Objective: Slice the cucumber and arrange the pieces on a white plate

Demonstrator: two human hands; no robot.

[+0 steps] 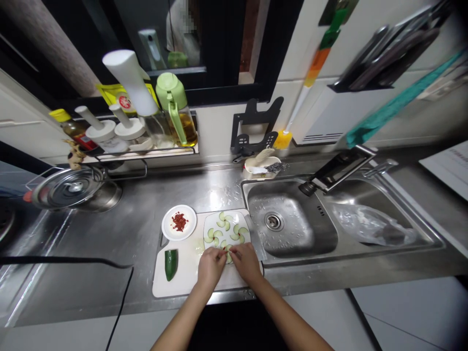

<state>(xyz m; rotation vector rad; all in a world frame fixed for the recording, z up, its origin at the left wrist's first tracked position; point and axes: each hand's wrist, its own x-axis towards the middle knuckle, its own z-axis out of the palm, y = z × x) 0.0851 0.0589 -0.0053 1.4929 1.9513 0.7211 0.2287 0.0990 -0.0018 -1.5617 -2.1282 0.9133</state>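
Observation:
A square white plate point(226, 236) lies on a pale cutting board point(186, 273). On it, thin cucumber slices point(239, 234) are set in pinwheels, with small red bits at their centres. My left hand point(212, 267) and my right hand point(246, 263) meet over the plate's near edge, at the nearest group of slices. Both have their fingertips pinched; a speck of red shows by the left fingers, but what either hand holds is too small to make out. Left of the plate, a round white dish point(168, 229) holds chopped red pieces point(180, 222). Nearer me lies a cut cucumber piece point(170, 264).
The sink point(292, 243) borders the board on the right, with a plastic bag point(373, 226) in its far basin. A lidded pot point(104, 195) stands at left. Bottles, including a green-topped oil bottle point(179, 114), fill a rack behind. A black cable point(122, 297) hangs over the front edge.

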